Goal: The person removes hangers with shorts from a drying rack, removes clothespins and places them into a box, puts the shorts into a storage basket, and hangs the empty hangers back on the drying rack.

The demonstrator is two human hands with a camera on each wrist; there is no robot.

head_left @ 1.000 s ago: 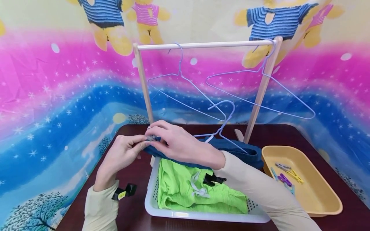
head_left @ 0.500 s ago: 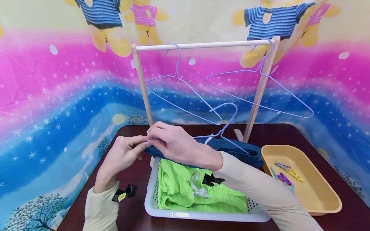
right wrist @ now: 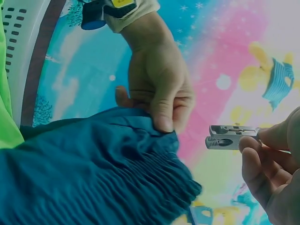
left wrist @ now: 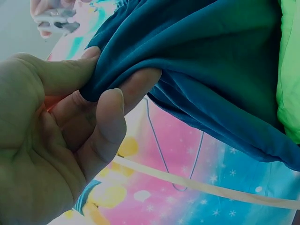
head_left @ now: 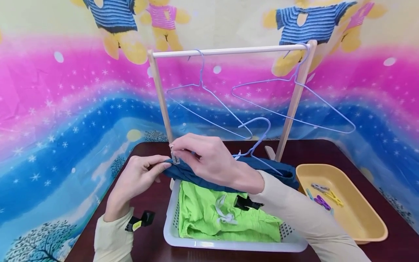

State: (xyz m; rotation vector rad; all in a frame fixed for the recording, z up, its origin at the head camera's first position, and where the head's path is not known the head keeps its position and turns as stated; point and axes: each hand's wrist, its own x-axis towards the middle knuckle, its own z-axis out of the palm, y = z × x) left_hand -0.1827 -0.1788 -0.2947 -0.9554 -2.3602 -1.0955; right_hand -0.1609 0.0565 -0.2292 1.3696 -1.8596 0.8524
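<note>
My left hand (head_left: 129,180) pinches the gathered, elastic edge of a dark blue garment (right wrist: 108,164) between thumb and fingers. Just above and to the right of that grip, my right hand (head_left: 212,156) holds a grey clothespin (right wrist: 232,137) by its ends. A gap shows between clothespin and cloth in the right wrist view. The garment stretches rightward behind my right hand, and a lilac wire hanger (head_left: 263,136) lies over its far end, hook upward. Part of the hanger is hidden behind my right hand.
Below the garment, a white basket (head_left: 235,244) holds a bright green garment (head_left: 203,214) with a white tie. A yellow tray (head_left: 363,207) on the right contains several clothespins (head_left: 322,202). Behind stands a wooden rack (head_left: 229,51) with two lilac hangers (head_left: 201,85).
My right hand has drawn up and right, away from the left fingertips, and the clothespin now shows plainly in it. The left hand stays at the garment's edge.
</note>
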